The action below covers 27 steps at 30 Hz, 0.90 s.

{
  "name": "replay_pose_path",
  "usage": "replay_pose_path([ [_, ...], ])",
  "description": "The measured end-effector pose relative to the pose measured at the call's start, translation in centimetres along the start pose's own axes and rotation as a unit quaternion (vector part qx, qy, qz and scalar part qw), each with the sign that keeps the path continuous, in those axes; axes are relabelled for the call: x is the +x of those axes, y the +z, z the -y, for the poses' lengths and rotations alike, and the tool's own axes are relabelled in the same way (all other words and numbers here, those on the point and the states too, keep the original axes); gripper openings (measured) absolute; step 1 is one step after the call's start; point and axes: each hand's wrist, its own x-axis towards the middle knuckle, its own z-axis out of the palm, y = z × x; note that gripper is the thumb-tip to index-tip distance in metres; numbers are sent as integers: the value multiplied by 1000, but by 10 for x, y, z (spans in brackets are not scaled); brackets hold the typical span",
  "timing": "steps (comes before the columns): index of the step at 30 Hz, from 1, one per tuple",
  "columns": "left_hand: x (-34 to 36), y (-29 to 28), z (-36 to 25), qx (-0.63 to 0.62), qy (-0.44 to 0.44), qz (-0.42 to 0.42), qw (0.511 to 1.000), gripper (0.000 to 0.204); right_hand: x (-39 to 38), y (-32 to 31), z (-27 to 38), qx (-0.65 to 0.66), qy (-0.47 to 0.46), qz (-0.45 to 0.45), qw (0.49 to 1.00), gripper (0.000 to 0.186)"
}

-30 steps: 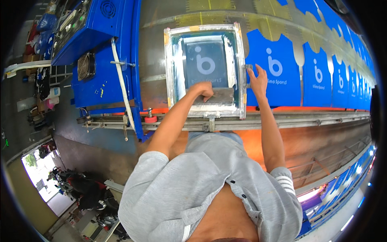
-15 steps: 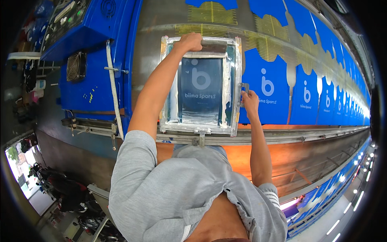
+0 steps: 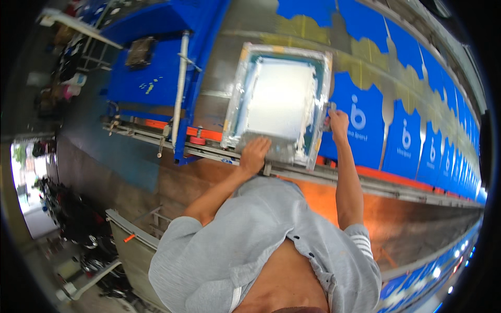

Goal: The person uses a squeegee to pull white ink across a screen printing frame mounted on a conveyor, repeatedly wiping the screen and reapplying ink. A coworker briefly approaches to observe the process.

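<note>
A silk-screen frame (image 3: 324, 83), wrapped at its rim in clear tape, lies on the long printing table. White ink (image 3: 282, 96) covers the mesh inside it. At the near end of the frame my left hand (image 3: 255, 152) is closed on a squeegee (image 3: 282, 149), a wide grey smeared blade. My right hand (image 3: 338, 123) grips a small metal handle (image 3: 328, 116) on the frame's right side. Right of the frame lies a blue fabric piece (image 3: 344, 141) with a pale printed logo, partly covered by the frame.
More printed blue pieces (image 3: 407, 141) run along the table to the right. A metal rail (image 3: 396, 181) follows its near edge. Left of the frame stands a blue machine (image 3: 156, 78) with a pale hose (image 3: 181, 88). Motorcycles (image 3: 78, 219) are parked at the lower left.
My left hand has pulled the squeegee from the frame's far end to its near end. White ink now hides the logo that showed through the mesh. The whole view has tilted.
</note>
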Motion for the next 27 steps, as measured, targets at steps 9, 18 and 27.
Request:
replay_pose_path([
  [9,21,-72,-4,-199,-225,-50,953,40,29,3,-13,292,15,85,953,15],
  [18,-41,-86,44,-547,-414,-230,690,43,-4,4,-22,278,-49,57,958,24],
  [27,-159,-233,36,-775,-219,-276,524,56,-142,22,49,339,-140,-15,930,12],
])
